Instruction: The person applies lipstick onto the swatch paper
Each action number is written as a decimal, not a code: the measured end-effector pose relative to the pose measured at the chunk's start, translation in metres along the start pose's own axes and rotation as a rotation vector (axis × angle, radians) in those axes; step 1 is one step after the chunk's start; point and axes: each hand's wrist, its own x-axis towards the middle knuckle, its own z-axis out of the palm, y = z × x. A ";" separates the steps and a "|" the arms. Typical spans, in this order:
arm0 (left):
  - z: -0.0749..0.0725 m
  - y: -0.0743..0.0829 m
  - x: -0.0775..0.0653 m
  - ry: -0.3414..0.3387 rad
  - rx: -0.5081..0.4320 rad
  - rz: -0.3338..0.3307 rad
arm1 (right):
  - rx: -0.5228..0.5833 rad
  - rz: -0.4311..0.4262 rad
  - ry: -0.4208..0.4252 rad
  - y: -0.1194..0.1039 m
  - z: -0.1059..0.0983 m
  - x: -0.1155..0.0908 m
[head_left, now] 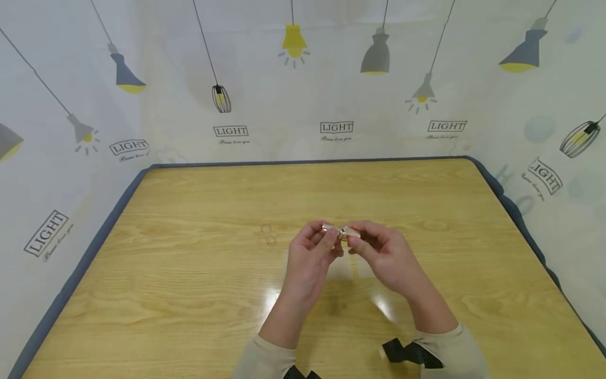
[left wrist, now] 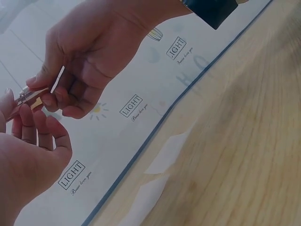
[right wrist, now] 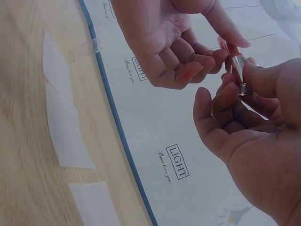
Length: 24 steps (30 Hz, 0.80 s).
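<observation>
A small tube point(head_left: 347, 231), bright and metallic in finish, is held crosswise between the two hands, over the middle part of the counter point(head_left: 189, 295). Silvery and pinkish-gold tones are shown along its rounded sides, and a joint is seen near its midpoint. Its left end is pinched in the grip of the left hand point(head_left: 307, 260), with the thumb laid against the smooth surface; its right end is pinched between thumb and fingers in the grip of the right hand point(head_left: 393, 260). The counter is finished in yellowish wood grain, glossy enough for bright glints to be returned below the wrists, and is edged by a dark blue border point(head_left: 303, 162). The forearms are covered by pale cloth sleeves point(head_left: 454, 352), by which angular black straps point(head_left: 416, 353) are worn. Beyond, a whitish sheet point(head_left: 265, 63), slightly creased, is printed with hanging lamps, some bell-shaped and some caged, and with framed lettering that reads "LIGHT".
</observation>
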 end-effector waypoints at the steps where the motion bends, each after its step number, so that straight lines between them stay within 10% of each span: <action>1: 0.000 0.000 0.000 0.010 0.002 -0.002 | 0.001 0.003 0.000 0.000 0.000 0.000; 24: 0.000 -0.005 0.001 0.014 -0.037 -0.036 | -0.019 0.004 0.019 0.003 -0.004 -0.003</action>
